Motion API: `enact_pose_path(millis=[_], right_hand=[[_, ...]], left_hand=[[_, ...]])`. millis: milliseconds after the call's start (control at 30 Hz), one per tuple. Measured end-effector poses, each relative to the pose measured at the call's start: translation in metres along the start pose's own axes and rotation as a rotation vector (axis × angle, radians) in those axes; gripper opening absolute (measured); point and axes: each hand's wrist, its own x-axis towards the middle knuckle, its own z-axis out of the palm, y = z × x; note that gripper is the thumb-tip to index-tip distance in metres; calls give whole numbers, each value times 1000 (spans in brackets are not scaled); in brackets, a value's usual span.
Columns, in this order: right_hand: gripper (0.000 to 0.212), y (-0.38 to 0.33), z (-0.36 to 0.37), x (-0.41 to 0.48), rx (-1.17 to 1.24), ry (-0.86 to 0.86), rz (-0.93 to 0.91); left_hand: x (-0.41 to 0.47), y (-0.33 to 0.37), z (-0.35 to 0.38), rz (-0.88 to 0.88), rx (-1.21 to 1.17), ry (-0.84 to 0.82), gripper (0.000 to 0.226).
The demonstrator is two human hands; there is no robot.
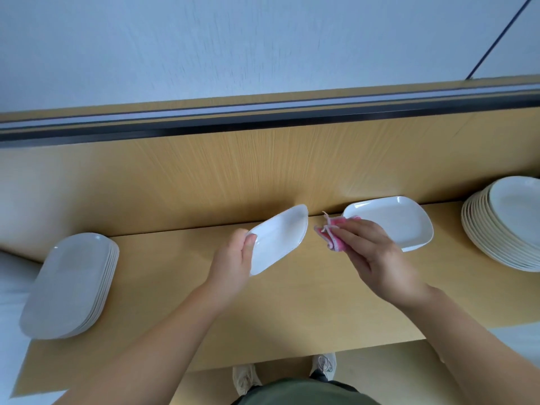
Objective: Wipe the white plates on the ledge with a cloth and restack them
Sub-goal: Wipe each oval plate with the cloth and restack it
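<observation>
Olive-green clothing (301, 393) fills the bottom edge, and two bare forearms reach up from it over the surface (263, 311), a pale tan board with a smooth matte finish and a straight front edge. Below that edge, two light-coloured shoes (245, 378) stand on the floor.

The left hand (233, 260) grips a plate (280, 238) by one short end, the thumb laid on the rim of the upper face and the fingers hidden behind it. This plate is glossy white, oblong with rounded corners and a shallow raised rim. It is held tilted above the middle of the surface, with its far end higher.

The right hand (377, 255) holds a bunched cloth (333, 232), pink with white threads and a frayed edge, its fingers closed round it. The cloth is just beside the held plate's far end, with a small gap between them.

Behind the right hand, a second plate (394, 220) of the same rounded oblong shape lies flat on the surface against the back panel (204, 176), a tan board with fine vertical grain.

At the left end, the left stack (70, 285) of white oblong plates lies angled and overhangs the surface's corner. At the right end, the right stack (505, 223) is taller, with many cream-white rims showing in layers, and is cut off by the frame's edge.

A dark rail (263, 115) runs along the top of the back panel, under a pale, faintly textured wall (204, 39).
</observation>
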Motion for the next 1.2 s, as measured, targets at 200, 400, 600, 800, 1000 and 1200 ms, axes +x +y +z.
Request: enact_pose_path(millis=[200,400,600,800,1000,1200], right_hand=[[32,-6,4,4,-14,-3,-57],[31,-10,12,1,9,-28,-83],[32,-11,22,-3,18,-80,-75],[32,-4,39,-4,25,-149,-71],[30,-3,76,23,10,-271,-132],[46,-9,117,33,-132,-533,-109]], left_hand=[[-13,1,-4,-84,-49,-60,28],[-20,1,2,-167,-62,-84,31],[-13,-4,-2,-261,-87,-171,33],[-6,-23,-17,-353,-5,-443,37],[-7,-22,-15,-332,-62,-394,20],[-6,-18,-7,-364,-102,-356,34]])
